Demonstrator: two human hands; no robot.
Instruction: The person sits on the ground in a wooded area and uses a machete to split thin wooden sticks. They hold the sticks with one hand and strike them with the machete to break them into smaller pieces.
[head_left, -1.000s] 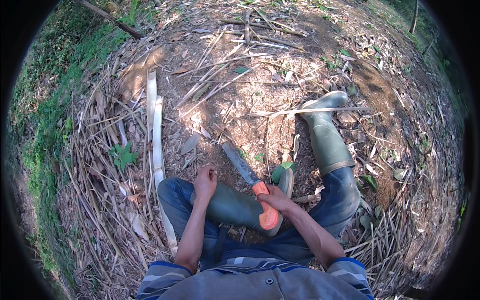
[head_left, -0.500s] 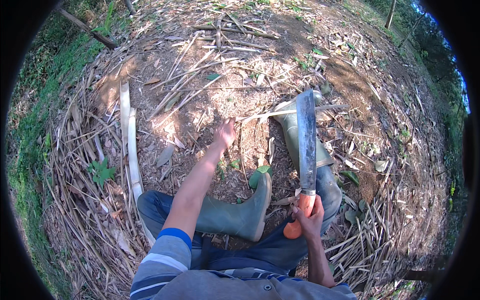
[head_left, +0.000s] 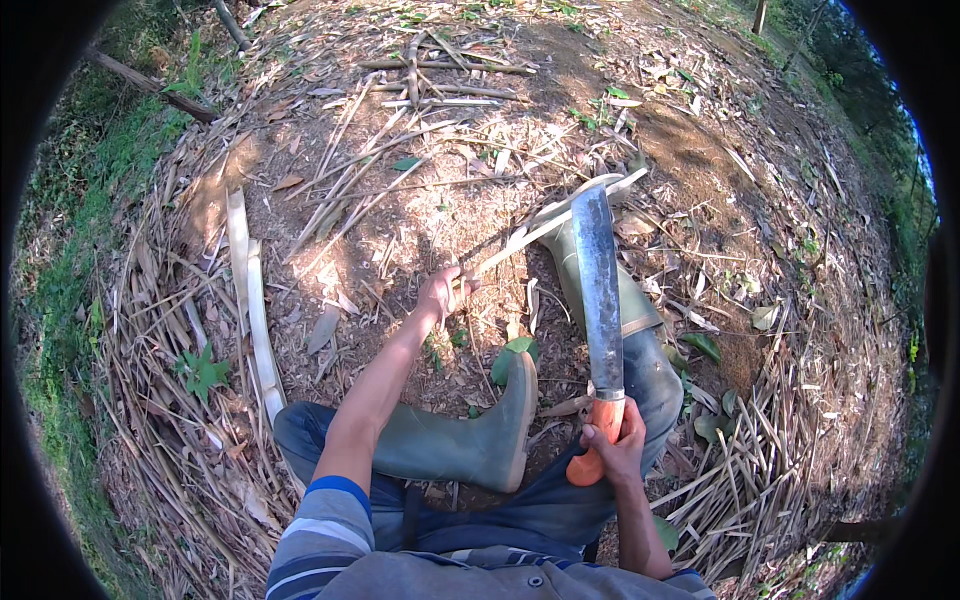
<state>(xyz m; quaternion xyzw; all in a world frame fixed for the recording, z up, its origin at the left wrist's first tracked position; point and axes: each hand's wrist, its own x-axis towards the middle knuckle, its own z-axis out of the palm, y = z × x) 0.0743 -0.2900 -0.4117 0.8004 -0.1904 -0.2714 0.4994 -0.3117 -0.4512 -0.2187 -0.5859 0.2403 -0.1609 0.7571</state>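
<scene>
At the far left, green undergrowth (head_left: 85, 300) is fading into the dark rim, and dry stalks (head_left: 160, 390) are littering the sloping outdoor ground beside a long pale split stem (head_left: 262, 330), whose lower end is disappearing behind the knee. The left hand (head_left: 437, 295) is closing its fingers on the near end of a pale strip (head_left: 530, 237); its fingertips are hard to make out. The strip is slanting up and right across the right boot (head_left: 563, 255). Both the left boot (head_left: 450, 447) and the right one are enclosing trouser-clad legs. The right hand (head_left: 622, 440) is wrapping around the machete's orange handle, the machete (head_left: 600, 290) pointing away from the body. Its blade is hiding part of the right boot; whether it is touching the strip, I cannot tell. Farther right, thin strips (head_left: 740, 480) are lying heaped.
</scene>
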